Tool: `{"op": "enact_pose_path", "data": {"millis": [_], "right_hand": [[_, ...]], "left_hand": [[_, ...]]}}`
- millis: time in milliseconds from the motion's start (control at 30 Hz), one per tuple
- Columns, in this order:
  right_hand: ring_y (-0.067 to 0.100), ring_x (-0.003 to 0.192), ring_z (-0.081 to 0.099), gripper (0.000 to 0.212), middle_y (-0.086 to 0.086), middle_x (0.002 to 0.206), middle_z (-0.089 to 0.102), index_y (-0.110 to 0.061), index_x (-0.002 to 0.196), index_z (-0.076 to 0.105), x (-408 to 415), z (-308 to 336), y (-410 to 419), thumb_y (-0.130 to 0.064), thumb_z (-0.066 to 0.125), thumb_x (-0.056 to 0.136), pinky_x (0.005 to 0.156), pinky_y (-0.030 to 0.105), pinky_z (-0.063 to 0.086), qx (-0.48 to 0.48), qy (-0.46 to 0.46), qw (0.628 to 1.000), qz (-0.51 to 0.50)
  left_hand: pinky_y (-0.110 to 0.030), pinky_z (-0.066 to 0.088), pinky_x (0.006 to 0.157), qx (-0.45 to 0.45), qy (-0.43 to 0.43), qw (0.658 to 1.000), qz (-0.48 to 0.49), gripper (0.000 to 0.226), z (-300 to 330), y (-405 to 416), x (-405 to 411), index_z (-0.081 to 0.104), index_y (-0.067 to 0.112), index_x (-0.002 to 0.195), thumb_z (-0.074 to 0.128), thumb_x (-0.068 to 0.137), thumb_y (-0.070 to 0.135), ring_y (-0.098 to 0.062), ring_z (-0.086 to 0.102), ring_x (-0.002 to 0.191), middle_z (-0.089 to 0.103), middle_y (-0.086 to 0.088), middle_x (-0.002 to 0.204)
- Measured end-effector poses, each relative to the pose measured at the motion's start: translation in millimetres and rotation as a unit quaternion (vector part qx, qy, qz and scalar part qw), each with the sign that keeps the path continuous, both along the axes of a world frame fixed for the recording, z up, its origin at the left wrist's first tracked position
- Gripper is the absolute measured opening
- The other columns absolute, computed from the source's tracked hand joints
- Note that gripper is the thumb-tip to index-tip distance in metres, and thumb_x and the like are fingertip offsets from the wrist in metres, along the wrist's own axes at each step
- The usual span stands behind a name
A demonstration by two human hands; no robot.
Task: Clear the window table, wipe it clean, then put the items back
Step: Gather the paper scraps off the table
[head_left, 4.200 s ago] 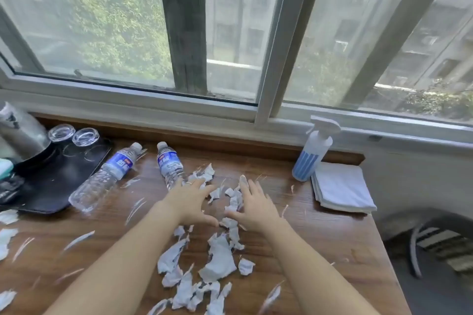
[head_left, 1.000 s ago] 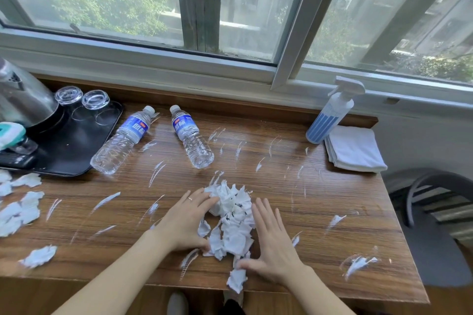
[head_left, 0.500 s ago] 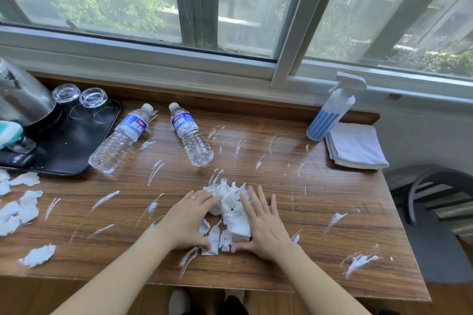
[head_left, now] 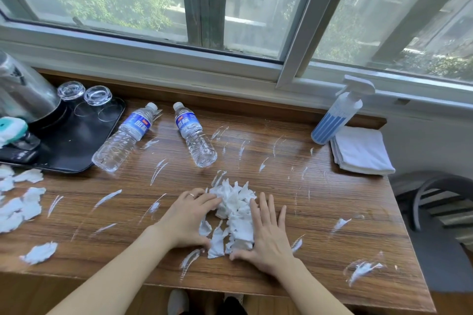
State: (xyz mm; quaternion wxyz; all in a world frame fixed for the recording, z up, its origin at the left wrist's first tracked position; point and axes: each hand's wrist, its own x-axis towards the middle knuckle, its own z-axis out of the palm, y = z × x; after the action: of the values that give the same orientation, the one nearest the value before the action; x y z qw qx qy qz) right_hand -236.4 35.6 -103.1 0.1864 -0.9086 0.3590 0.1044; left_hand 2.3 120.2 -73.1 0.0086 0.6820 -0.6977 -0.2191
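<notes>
A heap of torn white paper scraps [head_left: 234, 208] lies on the wooden window table [head_left: 320, 212] near its front edge. My left hand [head_left: 188, 217] presses against the heap's left side, fingers fairly straight. On the right side my right hand [head_left: 266, 236] lies flat with straight fingers against the heap. Two clear water bottles lie on their sides behind: one [head_left: 125, 137] by the tray, the other [head_left: 195, 135] at the middle. Several more scraps [head_left: 20, 202] sit at the left edge. White smears streak the tabletop.
A black tray [head_left: 74, 146] at back left carries a metal kettle [head_left: 23, 89] and two upturned glasses [head_left: 84, 93]. A blue spray bottle [head_left: 337, 112] and a folded white cloth [head_left: 359, 152] sit at back right. A chair [head_left: 440, 202] stands right of the table.
My hands have drawn the scattered scraps together into one heap near the front edge and closed in on it. The bottles, tray and cloth have not moved.
</notes>
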Motion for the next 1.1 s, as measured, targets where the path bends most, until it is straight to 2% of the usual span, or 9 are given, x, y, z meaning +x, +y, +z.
{"op": "enact_pose_path", "data": {"millis": [100, 167, 333, 500, 733, 833, 933, 1000, 1100], "right_hand": [[0.040, 0.153, -0.005, 0.136, 0.022, 0.167, -0.002, -0.015, 0.162, -0.005, 16, 5, 0, -0.104, 0.028, 0.065, 0.115, 0.063, -0.006, -0.013, -0.013, 0.998, 0.059], [0.038, 0.153, -0.014, 0.134, 0.019, 0.168, -0.008, -0.020, 0.161, -0.014, 29, 8, 0, -0.101, 0.033, 0.065, 0.116, 0.063, -0.010, -0.016, -0.035, 0.996, 0.085], [0.033, 0.154, 0.004, 0.129, 0.014, 0.167, 0.020, -0.010, 0.160, 0.010, 41, 7, -6, -0.100, 0.023, 0.069, 0.115, 0.060, 0.004, 0.004, -0.013, 0.996, 0.093], [0.026, 0.156, -0.010, 0.124, 0.008, 0.169, -0.005, -0.017, 0.160, 0.007, 29, 0, -12, -0.097, 0.034, 0.070, 0.124, 0.054, -0.005, -0.002, -0.047, 0.994, 0.100], [0.032, 0.156, 0.006, 0.123, 0.014, 0.169, 0.009, -0.011, 0.159, 0.015, 27, 0, -11, -0.097, 0.031, 0.073, 0.123, 0.048, 0.001, 0.016, -0.045, 0.995, 0.093], [0.033, 0.156, 0.008, 0.123, 0.014, 0.168, 0.010, -0.012, 0.159, 0.011, 26, -3, -11, -0.097, 0.030, 0.073, 0.123, 0.046, 0.001, 0.020, -0.060, 0.994, 0.088], [0.030, 0.157, 0.001, 0.126, 0.011, 0.170, 0.003, -0.019, 0.160, -0.002, 25, -6, -12, -0.099, 0.033, 0.068, 0.124, 0.045, -0.003, 0.027, -0.084, 0.993, 0.083], [0.027, 0.158, -0.006, 0.133, 0.008, 0.170, -0.003, -0.019, 0.160, -0.009, 23, -4, -13, -0.099, 0.039, 0.065, 0.124, 0.048, -0.006, 0.027, -0.107, 0.991, 0.081], [0.027, 0.156, -0.015, 0.139, 0.005, 0.170, -0.014, -0.017, 0.160, -0.016, 17, 5, -14, -0.100, 0.039, 0.063, 0.123, 0.052, -0.013, -0.006, -0.124, 0.988, 0.087]], "left_hand": [[-0.033, 0.038, 0.097, -0.030, -0.001, 1.000, -0.009, 0.095, -3, -7, -12, 0.052, 0.028, 0.138, 0.062, 0.054, 0.071, -0.021, 0.046, 0.122, 0.050, 0.017, 0.141], [-0.029, 0.035, 0.089, -0.052, 0.018, 0.998, -0.012, 0.076, -5, -13, -21, 0.060, 0.026, 0.126, 0.066, 0.059, 0.061, -0.021, 0.048, 0.112, 0.055, 0.018, 0.131], [-0.027, 0.037, 0.099, -0.059, 0.128, 0.989, 0.039, 0.076, -3, -16, -20, 0.059, 0.025, 0.127, 0.068, 0.058, 0.055, -0.012, 0.043, 0.111, 0.053, 0.015, 0.129], [-0.023, 0.041, 0.094, -0.046, 0.128, 0.981, 0.137, 0.067, 0, 17, 11, 0.057, 0.030, 0.126, 0.074, 0.064, 0.047, -0.005, 0.048, 0.110, 0.050, 0.016, 0.117], [-0.017, 0.043, 0.086, -0.026, 0.141, 0.978, 0.149, 0.029, 2, 10, -10, 0.068, 0.027, 0.114, 0.070, 0.085, 0.025, 0.002, 0.053, 0.086, 0.055, 0.023, 0.089], [-0.022, 0.050, 0.085, -0.005, 0.211, 0.964, 0.162, 0.033, 8, -5, -32, 0.063, 0.027, 0.114, 0.068, 0.083, 0.018, -0.001, 0.062, 0.082, 0.066, 0.017, 0.091], [-0.012, 0.047, 0.083, 0.048, 0.277, 0.948, 0.150, 0.055, 12, -14, -46, 0.050, 0.032, 0.127, 0.066, 0.075, 0.026, -0.001, 0.062, 0.089, 0.066, 0.015, 0.098], [-0.012, 0.046, 0.081, 0.056, 0.287, 0.947, 0.134, 0.066, 11, -16, -47, 0.045, 0.033, 0.133, 0.067, 0.071, 0.036, -0.001, 0.060, 0.092, 0.063, 0.014, 0.100], [-0.015, 0.047, 0.085, 0.038, 0.258, 0.957, 0.125, 0.064, 8, -16, -40, 0.048, 0.024, 0.135, 0.067, 0.074, 0.023, -0.002, 0.058, 0.096, 0.061, 0.011, 0.108]]}}
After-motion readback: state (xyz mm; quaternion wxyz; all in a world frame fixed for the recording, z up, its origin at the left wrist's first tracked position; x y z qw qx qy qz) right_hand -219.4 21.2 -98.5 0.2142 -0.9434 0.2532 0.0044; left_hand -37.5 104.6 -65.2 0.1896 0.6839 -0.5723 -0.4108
